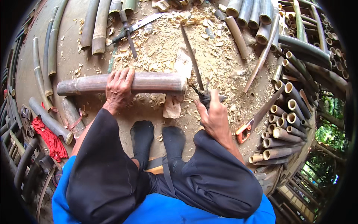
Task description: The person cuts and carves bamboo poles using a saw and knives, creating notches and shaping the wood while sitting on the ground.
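A thick brown bamboo tube (pixel 154 83) lies crosswise in front of my feet, its right end resting over a pale wooden block (pixel 172 107). My left hand (pixel 120 89) is closed over the top of the tube left of its middle. In my right hand (pixel 215 117), just beyond the tube's right end, is a long knife (pixel 192 56) with a dark wrapped handle. Its narrow blade points away from me, beside the block's far part. The blade looks apart from the tube, though I cannot tell for certain.
Shavings (pixel 156 56) cover the ground ahead. Two more blades lie there, including a machete (pixel 147 21). At the right are a handsaw (pixel 244 132) with an orange handle and a stack of cut bamboo (pixel 281 132). Bamboo poles (pixel 100 33) and a red cloth (pixel 50 140) lie leftward.
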Action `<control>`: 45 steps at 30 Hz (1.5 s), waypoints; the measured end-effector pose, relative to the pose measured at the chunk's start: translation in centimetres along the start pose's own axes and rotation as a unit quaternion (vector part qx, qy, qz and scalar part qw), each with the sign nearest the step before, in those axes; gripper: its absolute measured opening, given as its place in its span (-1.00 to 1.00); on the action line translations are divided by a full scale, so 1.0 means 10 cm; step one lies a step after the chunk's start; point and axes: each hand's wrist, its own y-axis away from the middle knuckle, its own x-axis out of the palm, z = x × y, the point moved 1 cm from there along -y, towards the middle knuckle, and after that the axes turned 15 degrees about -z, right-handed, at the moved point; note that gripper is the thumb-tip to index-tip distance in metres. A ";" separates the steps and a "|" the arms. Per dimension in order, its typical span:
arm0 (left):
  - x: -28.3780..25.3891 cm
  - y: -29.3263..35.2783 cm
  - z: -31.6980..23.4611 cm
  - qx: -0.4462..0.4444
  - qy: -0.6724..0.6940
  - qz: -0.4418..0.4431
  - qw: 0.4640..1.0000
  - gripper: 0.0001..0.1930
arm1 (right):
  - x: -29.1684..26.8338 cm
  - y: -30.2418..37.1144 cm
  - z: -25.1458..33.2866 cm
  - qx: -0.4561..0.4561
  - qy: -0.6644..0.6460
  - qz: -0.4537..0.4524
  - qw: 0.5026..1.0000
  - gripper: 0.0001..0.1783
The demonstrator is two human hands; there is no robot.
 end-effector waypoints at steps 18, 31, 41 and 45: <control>-0.17 -0.70 0.11 -0.087 0.140 0.320 0.933 -0.31 | -0.19 0.17 0.27 -0.161 -0.083 -0.146 0.973 -0.43; -0.16 -0.64 0.04 -0.079 0.118 0.288 0.947 -0.34 | -0.06 0.03 0.17 -0.258 -0.076 -0.184 0.945 -0.53; -0.21 -0.65 0.05 -0.080 0.096 0.316 0.941 -0.35 | -0.08 0.01 0.28 -0.144 -0.048 -0.094 0.984 -0.62; -0.13 -0.78 -0.06 -0.065 0.126 0.311 0.940 -0.33 | 0.35 0.00 -0.64 -0.011 0.131 0.020 0.991 -0.65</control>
